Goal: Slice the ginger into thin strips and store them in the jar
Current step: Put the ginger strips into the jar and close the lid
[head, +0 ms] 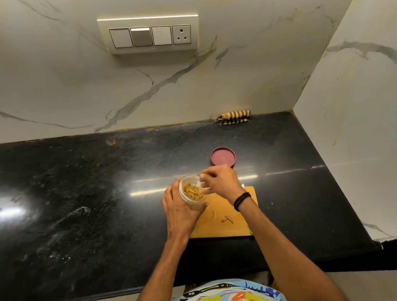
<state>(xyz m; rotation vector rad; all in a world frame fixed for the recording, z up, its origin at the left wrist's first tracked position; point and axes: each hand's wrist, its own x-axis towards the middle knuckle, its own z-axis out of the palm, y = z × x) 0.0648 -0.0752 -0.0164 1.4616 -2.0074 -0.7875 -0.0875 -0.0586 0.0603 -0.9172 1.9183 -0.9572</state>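
Over the board's (225, 224) 10 o'clock corner, left hand (178, 214) grips the tilted jar (194, 201); right hand (220, 180) bunched at its mouth, pinch unclear. Tilted further, strips (193, 191) could spill.

Black worktop through my head camera, with four things lying on it.

I see a polished black stone worktop (73, 189) that runs back to the marble wall and meets a second marble wall on the right. Bright glare streaks cross its middle and pale smears mark its left part. A wooden cutting board (226, 226) lies flat near the front edge, right of centre. A round pink lid (223, 157) sits behind the board, apart from it. A folded striped cloth (234, 117) lies at the very back, touching the wall. A small orange speck (111, 142) sits near the back edge, well left of the cloth.
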